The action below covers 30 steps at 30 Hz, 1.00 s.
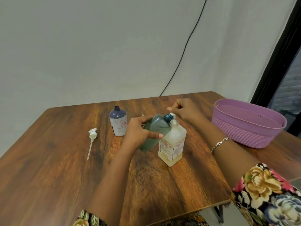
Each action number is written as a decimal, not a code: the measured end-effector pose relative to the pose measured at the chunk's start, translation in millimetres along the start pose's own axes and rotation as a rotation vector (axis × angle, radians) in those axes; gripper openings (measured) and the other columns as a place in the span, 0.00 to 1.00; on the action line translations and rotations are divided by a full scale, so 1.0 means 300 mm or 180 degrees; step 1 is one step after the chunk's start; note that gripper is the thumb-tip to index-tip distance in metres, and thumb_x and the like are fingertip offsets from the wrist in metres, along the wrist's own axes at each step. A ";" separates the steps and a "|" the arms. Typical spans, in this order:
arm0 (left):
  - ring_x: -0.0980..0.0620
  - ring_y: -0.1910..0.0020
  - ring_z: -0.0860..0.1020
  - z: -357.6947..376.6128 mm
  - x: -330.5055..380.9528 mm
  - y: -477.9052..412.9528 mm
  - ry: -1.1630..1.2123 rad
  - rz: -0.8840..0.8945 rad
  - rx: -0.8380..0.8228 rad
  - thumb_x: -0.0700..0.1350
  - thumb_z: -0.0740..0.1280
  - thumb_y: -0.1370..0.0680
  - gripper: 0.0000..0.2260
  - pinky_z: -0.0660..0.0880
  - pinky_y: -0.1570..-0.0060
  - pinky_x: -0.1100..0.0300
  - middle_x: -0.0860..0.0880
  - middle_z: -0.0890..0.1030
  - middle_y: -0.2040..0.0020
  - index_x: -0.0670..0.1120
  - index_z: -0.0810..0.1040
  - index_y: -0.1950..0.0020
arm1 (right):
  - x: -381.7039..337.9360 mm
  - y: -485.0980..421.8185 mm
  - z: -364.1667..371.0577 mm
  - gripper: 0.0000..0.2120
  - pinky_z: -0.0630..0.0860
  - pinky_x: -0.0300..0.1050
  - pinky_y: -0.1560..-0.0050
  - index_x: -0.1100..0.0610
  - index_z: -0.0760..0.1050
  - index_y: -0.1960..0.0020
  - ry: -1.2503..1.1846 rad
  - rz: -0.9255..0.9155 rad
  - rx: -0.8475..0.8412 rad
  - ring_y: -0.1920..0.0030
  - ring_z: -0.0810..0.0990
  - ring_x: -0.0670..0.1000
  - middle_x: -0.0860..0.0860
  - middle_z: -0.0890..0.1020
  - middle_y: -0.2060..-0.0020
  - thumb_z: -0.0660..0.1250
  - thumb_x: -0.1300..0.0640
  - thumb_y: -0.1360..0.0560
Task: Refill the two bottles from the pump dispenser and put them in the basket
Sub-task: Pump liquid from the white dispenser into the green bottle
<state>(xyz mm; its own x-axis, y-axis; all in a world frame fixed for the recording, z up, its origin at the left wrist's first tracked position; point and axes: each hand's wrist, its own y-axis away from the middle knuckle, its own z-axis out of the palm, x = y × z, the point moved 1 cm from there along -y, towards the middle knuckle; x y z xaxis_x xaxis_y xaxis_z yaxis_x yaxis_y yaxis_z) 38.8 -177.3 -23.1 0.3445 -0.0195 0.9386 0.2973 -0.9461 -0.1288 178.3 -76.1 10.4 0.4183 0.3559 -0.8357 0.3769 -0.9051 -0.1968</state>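
Left hand wrapped round teal bottle, bottle tilted, neck against dispenser nozzle, right hand arched over dispenser top, fingers curled on its pump, second bottle upright left of dispenser, basket to its right.

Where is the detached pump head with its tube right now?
Head view: the detached pump lies flat on the left side of the table, tube pointing toward the camera, just left of the upright, uncapped purple bottle and not touching it.
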 end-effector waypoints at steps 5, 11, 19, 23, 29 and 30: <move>0.48 0.44 0.74 0.001 0.002 0.007 0.0076 0.0023 -0.0002 0.38 0.78 0.38 0.30 0.71 0.41 0.49 0.51 0.77 0.46 0.46 0.75 0.37 | -0.013 0.009 -0.007 0.12 0.66 0.33 0.70 0.57 0.70 0.66 -0.0120 0.0064 -0.0055 0.70 0.71 0.42 0.49 0.75 0.69 0.68 0.60 0.26; 0.49 0.45 0.73 -0.007 0.034 0.000 0.0029 0.0053 -0.0020 0.38 0.78 0.38 0.30 0.71 0.44 0.51 0.52 0.77 0.47 0.46 0.76 0.37 | -0.044 0.002 -0.039 0.10 0.67 0.37 0.67 0.58 0.72 0.65 0.0095 0.0075 -0.0185 0.69 0.70 0.44 0.50 0.76 0.68 0.67 0.60 0.26; 0.50 0.46 0.73 -0.002 0.004 0.015 -0.0076 0.0058 0.0008 0.39 0.77 0.37 0.29 0.71 0.44 0.51 0.52 0.76 0.48 0.46 0.75 0.37 | -0.020 0.007 0.006 0.12 0.66 0.34 0.67 0.56 0.68 0.65 0.0245 -0.0054 -0.0038 0.69 0.70 0.41 0.48 0.73 0.69 0.66 0.60 0.25; 0.50 0.47 0.73 -0.002 0.027 0.013 -0.0061 0.0075 0.0013 0.39 0.78 0.38 0.30 0.71 0.44 0.52 0.52 0.76 0.48 0.46 0.75 0.36 | -0.048 0.007 -0.031 0.11 0.66 0.35 0.68 0.58 0.71 0.65 0.0179 -0.0008 -0.0188 0.69 0.70 0.43 0.49 0.75 0.69 0.67 0.61 0.25; 0.51 0.47 0.73 -0.016 0.032 -0.004 -0.0117 0.0122 0.0044 0.38 0.77 0.37 0.30 0.71 0.45 0.52 0.52 0.76 0.49 0.45 0.75 0.37 | -0.038 0.004 -0.021 0.11 0.66 0.34 0.69 0.57 0.70 0.66 0.0088 0.0001 -0.0132 0.69 0.70 0.43 0.49 0.75 0.69 0.67 0.60 0.25; 0.50 0.46 0.73 -0.013 0.024 -0.003 -0.0120 0.0104 0.0046 0.38 0.78 0.38 0.30 0.72 0.44 0.51 0.52 0.77 0.48 0.45 0.76 0.37 | -0.024 0.006 -0.012 0.11 0.67 0.32 0.69 0.57 0.70 0.65 0.0072 -0.0007 -0.0074 0.69 0.71 0.42 0.49 0.75 0.69 0.66 0.60 0.25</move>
<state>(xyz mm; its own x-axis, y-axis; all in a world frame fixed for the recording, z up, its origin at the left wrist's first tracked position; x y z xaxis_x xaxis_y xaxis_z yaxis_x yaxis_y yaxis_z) 37.6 -177.7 -15.0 0.3874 -0.0380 0.9211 0.2982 -0.9403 -0.1642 178.9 -79.4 17.8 0.4357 0.3634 -0.8235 0.3969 -0.8987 -0.1866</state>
